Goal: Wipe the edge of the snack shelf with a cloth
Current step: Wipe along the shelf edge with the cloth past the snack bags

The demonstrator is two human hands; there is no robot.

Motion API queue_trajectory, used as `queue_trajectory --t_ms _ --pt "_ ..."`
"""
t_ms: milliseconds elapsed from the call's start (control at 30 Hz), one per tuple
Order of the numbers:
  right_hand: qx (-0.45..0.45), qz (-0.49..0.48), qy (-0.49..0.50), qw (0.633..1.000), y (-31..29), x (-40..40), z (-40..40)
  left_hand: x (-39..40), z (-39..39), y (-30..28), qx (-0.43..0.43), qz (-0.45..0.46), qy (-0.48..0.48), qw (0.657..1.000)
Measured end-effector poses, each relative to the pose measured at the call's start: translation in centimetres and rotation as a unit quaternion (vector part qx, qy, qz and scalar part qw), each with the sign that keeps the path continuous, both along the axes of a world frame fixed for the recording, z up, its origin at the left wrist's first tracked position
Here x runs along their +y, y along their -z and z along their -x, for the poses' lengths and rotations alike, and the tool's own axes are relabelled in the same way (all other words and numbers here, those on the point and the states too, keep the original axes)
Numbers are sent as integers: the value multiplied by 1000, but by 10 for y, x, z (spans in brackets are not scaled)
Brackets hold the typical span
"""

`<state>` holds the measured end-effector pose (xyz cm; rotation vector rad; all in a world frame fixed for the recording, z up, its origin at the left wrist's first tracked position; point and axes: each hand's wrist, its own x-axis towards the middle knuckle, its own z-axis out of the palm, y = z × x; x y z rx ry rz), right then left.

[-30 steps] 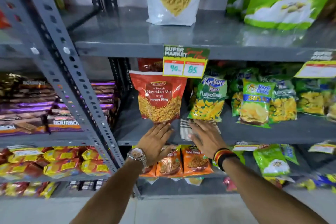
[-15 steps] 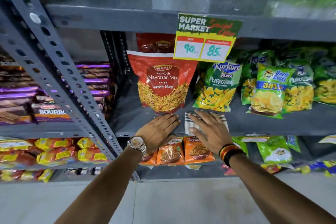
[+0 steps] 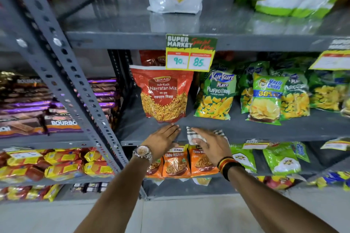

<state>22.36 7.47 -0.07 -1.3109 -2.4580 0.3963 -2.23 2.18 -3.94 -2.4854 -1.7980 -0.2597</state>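
A checked white-and-grey cloth [image 3: 191, 133] lies on the front edge of the grey middle snack shelf [image 3: 284, 130]. My right hand [image 3: 210, 143] presses flat on the cloth with straight fingers and covers most of it. Just to its left, my left hand [image 3: 162, 139], with a watch on the wrist, rests flat on the bare shelf edge with fingers straight, right in front of the red Navratan Mix bag [image 3: 162, 93].
Green Kurkure and chips bags [image 3: 265, 98] stand on the shelf to the right. A price tag [image 3: 190, 53] hangs from the shelf above. Orange packets [image 3: 181, 162] sit on the shelf below. A slanted perforated post [image 3: 62, 73] and biscuit packs [image 3: 28, 111] are at the left.
The view tilted down and then back up. Both hands stay flat on the shelf edge, the right one still on the cloth, with little shift.
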Motion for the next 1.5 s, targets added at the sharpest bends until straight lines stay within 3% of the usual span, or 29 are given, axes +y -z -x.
queue_trajectory --t_ms 200,467,733,933,1167,1333,1500 --pt "139 68 -61 986 -91 -38 -39 -50 -11 -72 15 -57 13 998" --pt "225 -23 -190 955 -263 -64 -45 -111 2 -230 52 -202 -34 977" --pt "293 -105 -249 917 -377 -43 4 -143 56 -372 174 -270 -107 941" --pt "246 -117 -215 938 -413 -5 70 -127 108 -450 266 -282 -140 911" --pt "209 -114 -193 952 -424 20 158 -85 156 -509 358 -329 -81 870" --pt "183 -108 -176 961 -419 42 213 -67 172 -515 389 -396 -44 830" --pt "173 -109 -184 961 -425 62 269 -65 178 -513 396 -406 -39 823"
